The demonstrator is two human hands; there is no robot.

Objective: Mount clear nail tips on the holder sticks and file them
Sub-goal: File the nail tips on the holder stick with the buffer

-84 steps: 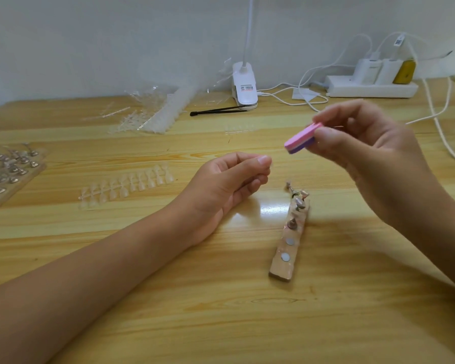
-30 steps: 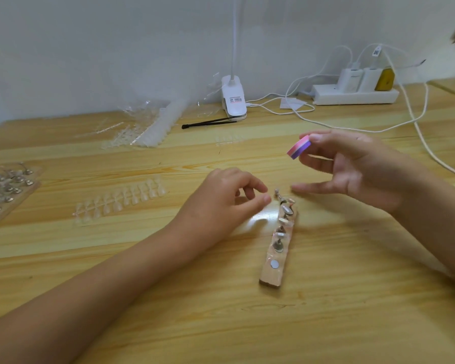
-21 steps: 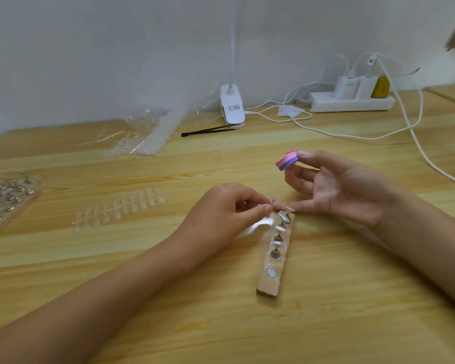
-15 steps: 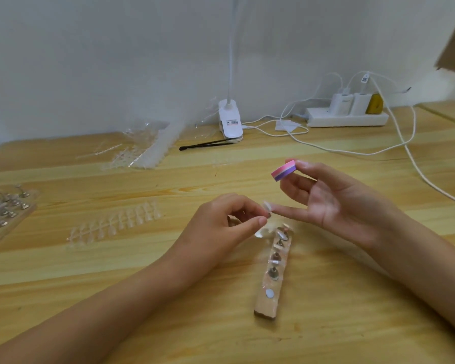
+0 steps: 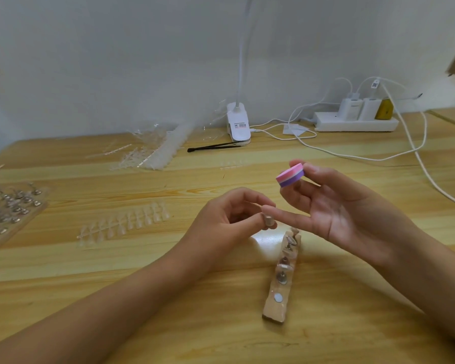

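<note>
Pale wooden surface below a white wall carries all the work. At the middle, the left hand has its grip closed as a pinch on one small holder stick, which seems to carry a clear tip (it is blurred, so I am not sure). The right hand grasps the pink-and-purple nail file block between thumb and fingers, while one lower finger stretches out and touches the pinched stick. The file therefore lies just above and right of the stick, near but apart; I judge it must come down and left to start filing. Under both hands lies the wooden holder base, its long axis pointing away from the person, with more sticks on its far half. Further left lies a strip of clear nail tips.
</note>
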